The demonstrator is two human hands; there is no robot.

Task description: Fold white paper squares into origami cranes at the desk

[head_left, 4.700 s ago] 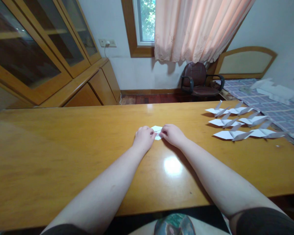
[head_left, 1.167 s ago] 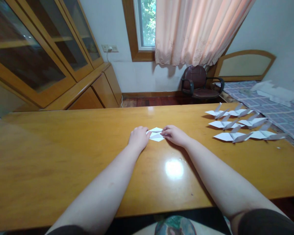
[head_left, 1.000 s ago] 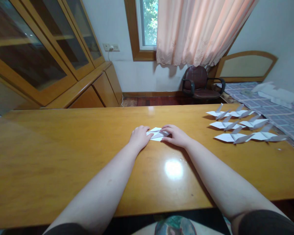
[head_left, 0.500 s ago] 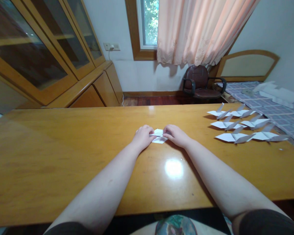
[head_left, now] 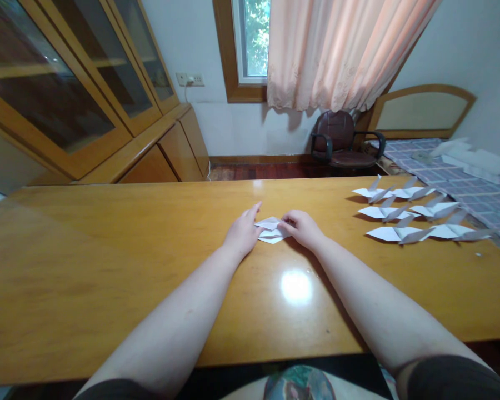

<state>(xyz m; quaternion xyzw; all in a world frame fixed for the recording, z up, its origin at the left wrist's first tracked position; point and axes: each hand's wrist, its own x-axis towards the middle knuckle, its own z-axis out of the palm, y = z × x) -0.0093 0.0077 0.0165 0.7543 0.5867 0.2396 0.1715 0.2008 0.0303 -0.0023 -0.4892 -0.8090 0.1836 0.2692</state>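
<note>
Holding folded white paper (head_left: 271, 234) on desk (head_left: 129, 250) | pinching right end with curled right hand (head_left: 302, 228) | touching left end with thumb of open left hand (head_left: 241, 232) | well to right: six paper birds (head_left: 386, 234), three rows of two

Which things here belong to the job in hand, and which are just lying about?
In the job:
- folded white paper
- left hand
- right hand
- table
- likely the six paper birds

Apparently lying about:
- small white speck
- brown chair

The table (head_left: 108, 250) bears folded paper (head_left: 270, 235) and 6 cranes (head_left: 433, 209).
</note>
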